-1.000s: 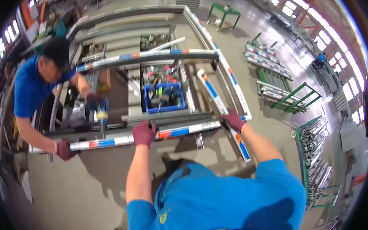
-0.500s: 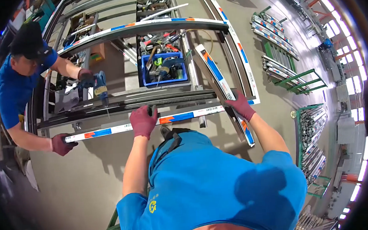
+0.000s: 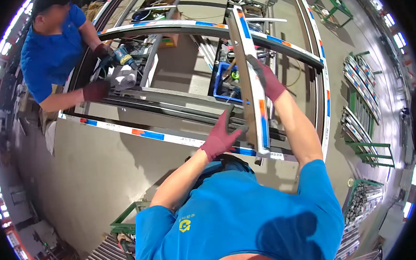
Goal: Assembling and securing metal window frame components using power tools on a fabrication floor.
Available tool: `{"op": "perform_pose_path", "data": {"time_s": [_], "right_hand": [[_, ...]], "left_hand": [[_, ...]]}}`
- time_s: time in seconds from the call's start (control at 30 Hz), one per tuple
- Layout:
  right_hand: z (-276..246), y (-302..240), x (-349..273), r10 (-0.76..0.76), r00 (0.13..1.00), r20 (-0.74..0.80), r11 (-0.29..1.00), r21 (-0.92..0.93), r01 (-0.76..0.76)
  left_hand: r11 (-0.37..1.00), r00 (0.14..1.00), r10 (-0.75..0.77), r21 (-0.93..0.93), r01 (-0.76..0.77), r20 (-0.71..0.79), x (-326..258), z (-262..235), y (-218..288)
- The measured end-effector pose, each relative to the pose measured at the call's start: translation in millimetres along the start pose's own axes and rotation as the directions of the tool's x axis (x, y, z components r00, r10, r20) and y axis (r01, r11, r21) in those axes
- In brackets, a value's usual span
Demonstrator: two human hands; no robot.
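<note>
My right hand [image 3: 267, 80], in a maroon glove with dark fingers, grips a metal profile bar [image 3: 258, 92] by its upper right side. White film with blue and orange patches covers one face of the bar; the other face is bare and brownish. The bar stands out across a large metal frame, its lower end over the frame's front rail [image 3: 161, 135]. My left hand [image 3: 221, 136], gloved alike, is just left of the bar's lower part, thumb and fingers spread. Whether its thumb tip touches the bar I cannot tell.
Across the frame at left, a co-worker [image 3: 53, 53] in blue has one gloved hand at a power drill [image 3: 123, 56]. A blue tool bin [image 3: 220, 82] sits behind the bar. Green racks of profiles [image 3: 366, 143] stand at right; another green stand [image 3: 128, 219] is lower left.
The bar moved from the frame's right corner leftward, more upright, in my right hand. My left hand left the front rail for the bar's side. The co-worker's hand let go of the rail's left end.
</note>
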State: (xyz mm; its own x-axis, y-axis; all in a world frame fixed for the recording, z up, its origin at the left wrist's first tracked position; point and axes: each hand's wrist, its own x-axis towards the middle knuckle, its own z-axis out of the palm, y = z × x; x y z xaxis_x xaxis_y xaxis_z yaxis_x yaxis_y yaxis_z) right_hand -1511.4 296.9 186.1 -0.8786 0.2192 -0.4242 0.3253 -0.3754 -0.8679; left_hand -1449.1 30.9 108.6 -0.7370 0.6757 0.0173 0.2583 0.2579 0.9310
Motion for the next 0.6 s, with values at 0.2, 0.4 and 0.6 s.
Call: {"op": "perform_pose_path", "data": {"time_s": [0.2, 0.4, 0.6], "right_hand": [[130, 61, 133, 0.045, 0.987, -0.155, 0.981, -0.18, -0.073], [236, 102, 186, -0.014, 0.95, -0.311, 0.958, -0.275, -0.076], [281, 118, 206, 0.054, 0.917, -0.396, 0.978, -0.162, -0.128]], "left_hand": [[0.789, 0.912, -0.409, -0.498, 0.36, 0.011, 2, -94, 21], [0.889, 0.913, -0.399, -0.282, 0.361, -0.089, 4, -180, -50], [0.836, 0.845, -0.534, -0.123, 0.535, 0.045, 22, -256, -70]]}}
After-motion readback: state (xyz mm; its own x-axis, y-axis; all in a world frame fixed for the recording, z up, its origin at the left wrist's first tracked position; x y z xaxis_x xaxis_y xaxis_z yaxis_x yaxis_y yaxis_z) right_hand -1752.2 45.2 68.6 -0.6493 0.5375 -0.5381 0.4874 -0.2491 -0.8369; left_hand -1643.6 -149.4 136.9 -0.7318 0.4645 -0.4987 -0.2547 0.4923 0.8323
